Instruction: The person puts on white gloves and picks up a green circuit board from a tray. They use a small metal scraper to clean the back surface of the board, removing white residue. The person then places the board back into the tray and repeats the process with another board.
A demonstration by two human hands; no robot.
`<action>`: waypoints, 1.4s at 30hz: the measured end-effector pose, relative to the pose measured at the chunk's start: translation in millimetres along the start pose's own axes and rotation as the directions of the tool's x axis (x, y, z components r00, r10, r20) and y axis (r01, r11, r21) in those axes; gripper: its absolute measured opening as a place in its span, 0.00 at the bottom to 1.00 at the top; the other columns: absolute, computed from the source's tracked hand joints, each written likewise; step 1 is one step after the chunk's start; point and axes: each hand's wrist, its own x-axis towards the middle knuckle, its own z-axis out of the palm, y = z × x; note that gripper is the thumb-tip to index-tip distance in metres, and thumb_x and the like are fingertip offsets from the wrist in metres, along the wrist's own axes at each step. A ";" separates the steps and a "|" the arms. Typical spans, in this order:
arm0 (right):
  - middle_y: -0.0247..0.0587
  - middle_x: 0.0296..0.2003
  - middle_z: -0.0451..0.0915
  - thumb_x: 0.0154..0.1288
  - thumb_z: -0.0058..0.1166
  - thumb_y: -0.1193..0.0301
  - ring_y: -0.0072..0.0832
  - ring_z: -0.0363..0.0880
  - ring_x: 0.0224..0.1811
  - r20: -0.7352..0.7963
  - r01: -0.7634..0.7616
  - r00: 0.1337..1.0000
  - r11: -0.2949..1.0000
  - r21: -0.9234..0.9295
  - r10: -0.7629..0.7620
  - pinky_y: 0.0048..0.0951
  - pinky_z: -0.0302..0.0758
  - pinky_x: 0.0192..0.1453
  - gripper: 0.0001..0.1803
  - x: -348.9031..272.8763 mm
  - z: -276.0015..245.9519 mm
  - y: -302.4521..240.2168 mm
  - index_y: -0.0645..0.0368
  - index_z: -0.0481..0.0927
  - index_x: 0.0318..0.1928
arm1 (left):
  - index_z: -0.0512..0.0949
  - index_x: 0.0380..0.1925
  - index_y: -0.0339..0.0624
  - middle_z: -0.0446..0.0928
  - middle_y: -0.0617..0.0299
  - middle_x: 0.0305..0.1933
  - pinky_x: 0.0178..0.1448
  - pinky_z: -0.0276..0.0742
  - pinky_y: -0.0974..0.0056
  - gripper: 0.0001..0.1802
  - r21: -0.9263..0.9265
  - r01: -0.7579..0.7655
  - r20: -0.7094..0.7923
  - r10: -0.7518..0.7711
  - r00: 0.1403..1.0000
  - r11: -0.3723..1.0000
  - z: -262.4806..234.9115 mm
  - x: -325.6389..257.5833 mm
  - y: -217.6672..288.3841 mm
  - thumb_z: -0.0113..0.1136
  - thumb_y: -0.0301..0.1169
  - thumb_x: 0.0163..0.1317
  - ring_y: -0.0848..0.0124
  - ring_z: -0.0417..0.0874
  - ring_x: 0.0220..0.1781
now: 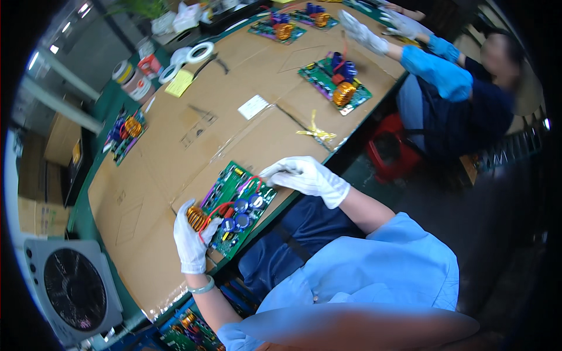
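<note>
A green circuit board with blue capacitors, red wires and a copper coil lies at the near edge of the cardboard-covered table. My left hand, in a white glove, grips the board at its coil end. My right hand, also gloved, rests its fingers on the board's far corner.
More green circuit boards lie further along the table. A co-worker in blue sleeves and white gloves reaches onto the far end. Tape rolls, a yellow note pad and a fan are at the left.
</note>
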 end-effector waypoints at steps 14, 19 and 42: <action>0.36 0.43 0.87 0.68 0.62 0.73 0.18 0.83 0.46 0.010 -0.033 0.999 0.985 -0.172 0.035 0.25 0.78 0.53 0.11 70.1 3.5 -13.8 0.61 0.86 0.49 | 0.77 0.55 0.40 0.84 0.53 0.38 0.49 0.82 0.61 0.35 -0.392 0.361 0.319 -0.243 0.916 0.846 -18.1 -6.3 20.8 0.80 0.42 0.49 0.65 0.86 0.41; 0.37 0.36 0.86 0.63 0.67 0.66 0.22 0.83 0.37 0.218 -0.109 0.955 0.919 -0.378 0.203 0.28 0.80 0.44 0.11 111.2 40.3 -20.3 0.59 0.88 0.41 | 0.76 0.55 0.40 0.84 0.50 0.46 0.55 0.81 0.59 0.37 -0.195 0.229 0.244 -0.179 0.953 0.954 -19.5 -3.9 9.6 0.80 0.45 0.48 0.60 0.86 0.48; 0.56 0.24 0.78 0.54 0.69 0.54 0.53 0.76 0.28 0.516 0.118 0.805 0.775 -0.621 0.291 0.43 0.72 0.33 0.23 153.8 89.6 8.1 0.63 0.80 0.30 | 0.76 0.51 0.39 0.83 0.52 0.40 0.51 0.81 0.59 0.39 -0.337 0.256 0.236 -0.182 0.955 0.906 -8.4 2.3 -2.0 0.82 0.50 0.45 0.57 0.87 0.44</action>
